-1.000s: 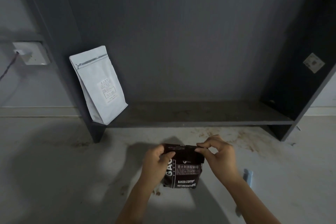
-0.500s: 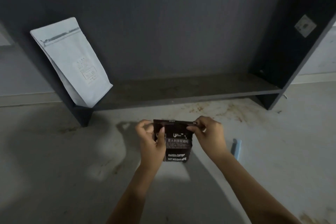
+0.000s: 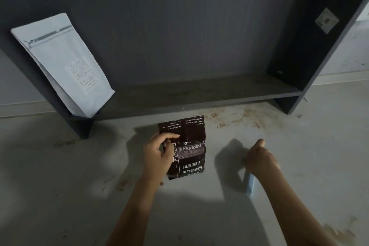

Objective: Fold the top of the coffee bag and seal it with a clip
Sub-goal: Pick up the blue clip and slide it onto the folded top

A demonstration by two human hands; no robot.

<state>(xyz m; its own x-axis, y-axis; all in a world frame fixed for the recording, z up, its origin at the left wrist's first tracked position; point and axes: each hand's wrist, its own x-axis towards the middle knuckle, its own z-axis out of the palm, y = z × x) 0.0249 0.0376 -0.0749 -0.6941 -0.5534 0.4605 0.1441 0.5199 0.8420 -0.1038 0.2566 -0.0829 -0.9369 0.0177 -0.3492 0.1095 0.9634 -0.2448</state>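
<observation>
The left hand [image 3: 157,158] grips the dark coffee bag [image 3: 186,156] at its left edge, fingers curled round the side and the thumb pressed on the folded-over top flap, which shows small upside-down print too fine to read. The right hand [image 3: 259,159] is off the bag, well to its right, blurred, fingers loosely curled; whether they hold anything I cannot tell. Just under that wrist, on the floor [image 3: 60,195], lies 1 pale blue clip [image 3: 250,184], partly hidden by the arm. The bag stands on the floor between the hands, its front reading "BAKED.COFFEE" and "NET.WEIGHT:454g" below a line of Chinese characters. Far left, 1 white bag [image 3: 65,66] with a zip strip and a small, unreadable label leans in the corner of a dark shelf [image 3: 199,94]. That makes 2 bags, 1 clip.
</observation>
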